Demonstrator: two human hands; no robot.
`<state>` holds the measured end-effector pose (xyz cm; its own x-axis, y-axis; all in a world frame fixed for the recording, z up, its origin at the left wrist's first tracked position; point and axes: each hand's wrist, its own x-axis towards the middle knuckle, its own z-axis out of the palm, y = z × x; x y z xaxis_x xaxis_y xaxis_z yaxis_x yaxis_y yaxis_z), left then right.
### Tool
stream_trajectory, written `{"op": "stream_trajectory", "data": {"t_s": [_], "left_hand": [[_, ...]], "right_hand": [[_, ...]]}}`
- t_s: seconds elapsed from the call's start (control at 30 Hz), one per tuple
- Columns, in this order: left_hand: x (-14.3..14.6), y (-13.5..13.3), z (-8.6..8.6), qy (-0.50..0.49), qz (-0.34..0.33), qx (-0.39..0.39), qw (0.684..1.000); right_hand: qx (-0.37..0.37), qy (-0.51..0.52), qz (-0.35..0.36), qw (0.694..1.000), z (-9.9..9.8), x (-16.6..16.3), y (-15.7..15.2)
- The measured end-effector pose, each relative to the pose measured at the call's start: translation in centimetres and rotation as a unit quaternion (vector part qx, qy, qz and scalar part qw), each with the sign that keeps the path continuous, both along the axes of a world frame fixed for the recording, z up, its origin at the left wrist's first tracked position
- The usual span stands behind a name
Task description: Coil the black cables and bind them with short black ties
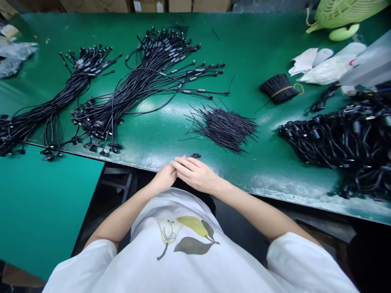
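My left hand [165,177] and my right hand [197,175] meet at the table's front edge, close to my shirt. The right fingers lie pressed together over the left fingertips, which they mostly hide. A small black piece [195,155], perhaps a cable end, shows just beyond the right fingers; whether it is held or lies on the table I cannot tell. Whatever is between the hands is covered. Past them on the green table [152,150] is a loose pile of short black ties [227,127].
Two spread bundles of black cables, the left one [67,87] and the middle one [134,87], lie on the left. To the right are a banded black tie bundle [280,88], heaped coiled cables [342,134], white plastic bags [331,67] and a green fan [345,14].
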<state>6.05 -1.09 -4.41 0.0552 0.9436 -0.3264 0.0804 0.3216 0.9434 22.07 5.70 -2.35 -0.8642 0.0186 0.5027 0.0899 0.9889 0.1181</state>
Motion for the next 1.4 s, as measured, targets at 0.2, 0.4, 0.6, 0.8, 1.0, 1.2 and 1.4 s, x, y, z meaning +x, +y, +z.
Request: {"op": "stream_trajectory", "data": {"t_s": [0.2, 0.4, 0.6, 0.8, 1.0, 1.2, 1.4], "left_hand": [[-0.8, -0.6, 1.3, -0.211, -0.034, -0.127, 0.969], [-0.6, -0.9, 1.4, -0.297, 0.002, -0.186, 0.936], [1.0, -0.9, 1.4, -0.283, 0.074, -0.170, 0.941], [0.7, 0.0, 2.8, -0.224, 0.141, -0.028, 0.964], [-0.8, 0.6, 2.9, -0.105, 0.179, 0.135, 0.969], [-1.7, -1.3, 3.3, 0.148, -0.053, 0.282, 0.946], [-1.7, -0.4, 1.4, -0.123, 0.115, -0.022, 0.986]], "right_hand": [[0.079, -0.105, 0.102, 0.986, 2.2, 0.5, 1.7], [0.143, -0.156, 0.094, 0.973, 3.3, 0.4, 0.9], [0.116, -0.199, 0.096, 0.968, 3.4, -0.7, 1.1], [-0.193, -0.212, -0.076, 0.955, 3.1, -2.2, 2.6], [-0.566, 0.025, -0.155, 0.810, 0.9, -3.2, 1.5], [-0.442, 0.061, -0.215, 0.869, 0.9, -1.3, 2.3], [-0.104, 0.017, -0.094, 0.990, 1.7, -1.7, -0.1]]}}
